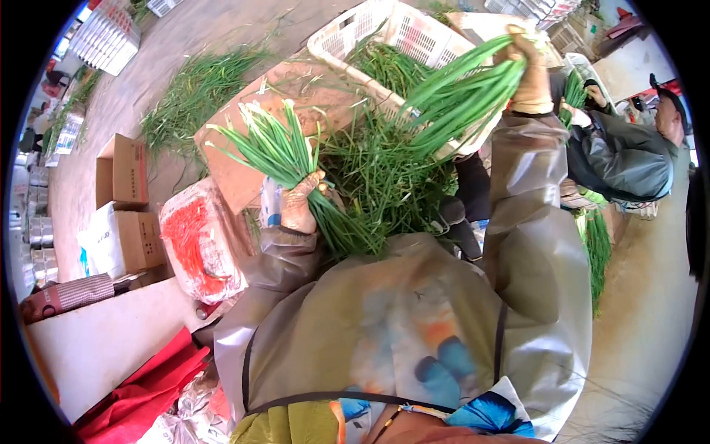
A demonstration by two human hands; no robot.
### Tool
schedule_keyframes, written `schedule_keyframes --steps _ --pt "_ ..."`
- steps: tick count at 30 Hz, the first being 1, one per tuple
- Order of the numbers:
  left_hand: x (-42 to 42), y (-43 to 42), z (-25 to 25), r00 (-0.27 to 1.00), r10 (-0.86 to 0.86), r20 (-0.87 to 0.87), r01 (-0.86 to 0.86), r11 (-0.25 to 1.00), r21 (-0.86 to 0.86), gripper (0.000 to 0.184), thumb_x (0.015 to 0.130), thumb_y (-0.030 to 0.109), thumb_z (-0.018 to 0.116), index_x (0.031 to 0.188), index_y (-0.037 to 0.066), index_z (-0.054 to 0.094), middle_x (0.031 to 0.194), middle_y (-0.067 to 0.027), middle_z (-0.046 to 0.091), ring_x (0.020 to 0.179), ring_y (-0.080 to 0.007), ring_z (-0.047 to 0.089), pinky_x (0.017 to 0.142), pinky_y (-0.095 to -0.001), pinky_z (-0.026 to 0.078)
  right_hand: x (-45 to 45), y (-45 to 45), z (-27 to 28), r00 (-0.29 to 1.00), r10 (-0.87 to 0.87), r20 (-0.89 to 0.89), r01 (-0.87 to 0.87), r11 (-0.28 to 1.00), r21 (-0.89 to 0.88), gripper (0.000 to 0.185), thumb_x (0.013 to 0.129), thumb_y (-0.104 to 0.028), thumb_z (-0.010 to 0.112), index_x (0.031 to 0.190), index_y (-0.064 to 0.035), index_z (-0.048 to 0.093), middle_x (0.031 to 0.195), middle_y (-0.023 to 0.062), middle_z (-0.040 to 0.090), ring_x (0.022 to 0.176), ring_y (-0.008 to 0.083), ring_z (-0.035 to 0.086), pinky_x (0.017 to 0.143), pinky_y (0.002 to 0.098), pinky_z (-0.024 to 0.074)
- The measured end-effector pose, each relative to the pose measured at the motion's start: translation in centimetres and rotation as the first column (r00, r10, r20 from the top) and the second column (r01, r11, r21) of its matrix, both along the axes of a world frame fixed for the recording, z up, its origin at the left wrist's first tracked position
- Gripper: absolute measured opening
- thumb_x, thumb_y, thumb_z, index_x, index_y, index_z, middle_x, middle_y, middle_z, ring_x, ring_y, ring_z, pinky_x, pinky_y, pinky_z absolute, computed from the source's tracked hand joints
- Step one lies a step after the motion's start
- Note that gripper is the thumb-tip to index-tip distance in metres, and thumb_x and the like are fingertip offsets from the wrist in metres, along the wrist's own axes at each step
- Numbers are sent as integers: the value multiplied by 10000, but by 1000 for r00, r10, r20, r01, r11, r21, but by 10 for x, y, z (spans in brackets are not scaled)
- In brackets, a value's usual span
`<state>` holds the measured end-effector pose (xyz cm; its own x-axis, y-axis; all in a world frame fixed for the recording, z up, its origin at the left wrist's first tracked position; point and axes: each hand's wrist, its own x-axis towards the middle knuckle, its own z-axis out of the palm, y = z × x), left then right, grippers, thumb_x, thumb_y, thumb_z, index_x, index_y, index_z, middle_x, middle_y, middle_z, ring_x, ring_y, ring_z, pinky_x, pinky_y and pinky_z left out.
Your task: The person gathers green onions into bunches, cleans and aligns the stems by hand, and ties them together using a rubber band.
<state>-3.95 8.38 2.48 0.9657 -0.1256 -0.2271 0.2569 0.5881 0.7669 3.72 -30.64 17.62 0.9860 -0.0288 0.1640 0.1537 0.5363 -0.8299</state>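
Note:
My left hand (299, 207) is closed around a bunch of green chives (277, 140), its pale cut ends pointing up and away and its leaves trailing down toward my apron. Raised to the right, my right hand (529, 70) grips a second bunch of chives (473, 89) near its pale ends. Those leaves fan out to the left, above a white plastic crate (347, 70). Between my hands lies a tangled heap of loose green leaves (392, 166). A brown board (248, 89) extends behind the left bunch.
Left of me, red strands (196, 248) lie on a whitish block, near cardboard boxes (129, 170). More greens (196, 96) are scattered on the floor. At the right, another person (621, 155) sits holding greens. Stacked white crates (100, 37) stand at the far left.

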Motion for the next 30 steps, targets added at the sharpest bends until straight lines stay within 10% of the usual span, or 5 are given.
schedule_keyframes --steps 4,9,12,17,30 --pt "1 -4 -5 998 -67 -12 65 989 -136 329 773 31 633 1085 17 528 915 -111 613 681 -163 567 580 -247 488 -17 17 40 932 -343 118 349 759 -549 268 842 -159 545 1075 -33 587 628 -50 449 543 51 431 491 175 353" --pt "3 -11 5 983 -177 50 183 972 -151 428 832 225 590 1195 29 478 1055 -132 606 832 -203 606 683 -293 490 -39 23 22 985 167 -32 -170 969 -178 260 840 -204 571 1036 -37 609 668 -33 530 596 61 493 519 181 381" --pt "4 -11 8 936 -326 134 348 914 -207 595 809 348 596 1266 16 408 1205 -155 524 1018 -244 556 816 -332 467 -40 52 6 995 -65 -80 17 869 -495 267 766 -234 649 955 -54 593 743 2 578 636 123 536 600 267 455" --pt "-1 -11 12 934 -344 97 357 898 -257 617 784 343 619 1269 27 404 1196 -186 521 974 -266 568 775 -348 480 -34 93 -29 946 180 -268 -203 977 -62 171 736 -93 636 883 -24 583 779 20 574 695 90 550 624 189 440" --pt "-6 -10 15 911 -408 62 411 886 -215 519 792 266 626 1195 -18 464 1011 -134 591 774 -198 561 614 -291 473 -17 183 -65 956 125 -265 -213 918 -336 215 737 -88 684 910 24 624 780 64 639 646 124 571 609 235 459"
